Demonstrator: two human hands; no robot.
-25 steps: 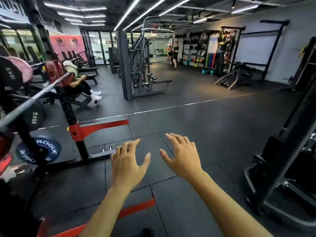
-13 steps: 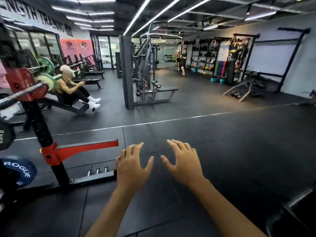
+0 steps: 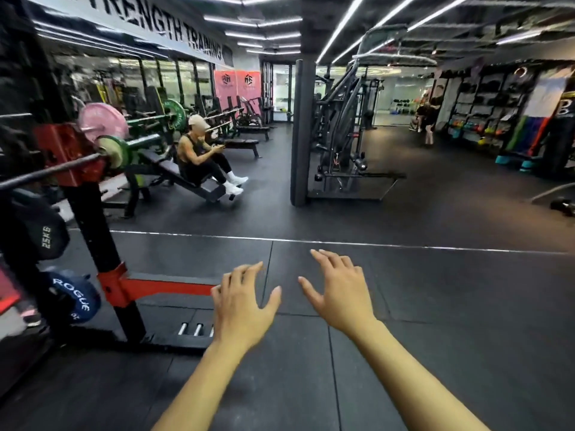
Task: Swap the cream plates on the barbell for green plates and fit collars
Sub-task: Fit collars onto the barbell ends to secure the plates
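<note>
The barbell (image 3: pixel 46 172) lies on the red hook of a rack at the far left. A cream plate (image 3: pixel 112 152) with a green edge sits on its near end; blur hides whether a collar is on it. A green plate (image 3: pixel 175 114) and a pink plate (image 3: pixel 102 119) show on bars farther back. My left hand (image 3: pixel 242 303) and my right hand (image 3: pixel 339 290) are held out side by side over the floor, fingers spread and holding nothing. Both are well to the right of the barbell.
The rack's black upright (image 3: pixel 93 231) has a red foot (image 3: pixel 165 287) running toward my left hand. A black 25 kg plate (image 3: pixel 46 236) and a blue Rogue plate (image 3: pixel 77 298) hang on it. A person (image 3: pixel 202 160) sits on a bench behind. A pillar (image 3: pixel 300 129) stands mid-room.
The view has swung across the gym and back toward the left, bringing the rack, barbell end and seated person further into frame. Both hands stay spread and empty.
</note>
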